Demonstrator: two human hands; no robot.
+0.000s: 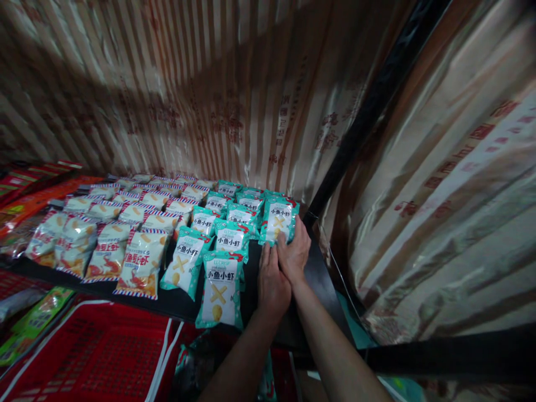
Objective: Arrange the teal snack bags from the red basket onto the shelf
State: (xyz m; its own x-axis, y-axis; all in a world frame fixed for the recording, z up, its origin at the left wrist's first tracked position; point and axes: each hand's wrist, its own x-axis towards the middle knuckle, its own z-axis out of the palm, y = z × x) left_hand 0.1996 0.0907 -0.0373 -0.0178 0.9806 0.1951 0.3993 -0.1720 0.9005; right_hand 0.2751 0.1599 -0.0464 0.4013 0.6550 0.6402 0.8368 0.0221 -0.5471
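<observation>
I judge two teal rows (pixel 221 282) filled, a third row (pixel 282 204) partial, my left hand (pixel 274 283) and right hand (pixel 296 251) at its front packet (pixel 278 219), grip unclear.

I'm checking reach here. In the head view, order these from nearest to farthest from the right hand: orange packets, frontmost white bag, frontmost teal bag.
From the right hand:
1. Frontmost teal bag: left of it, at the front.
2. Frontmost white bag: farther left.
3. Orange packets: far left.

Bare forearms (pixel 249 352) stretched forward, left hand (pixel 273 286) touching right hand (pixel 295 251), backs uppermost
</observation>
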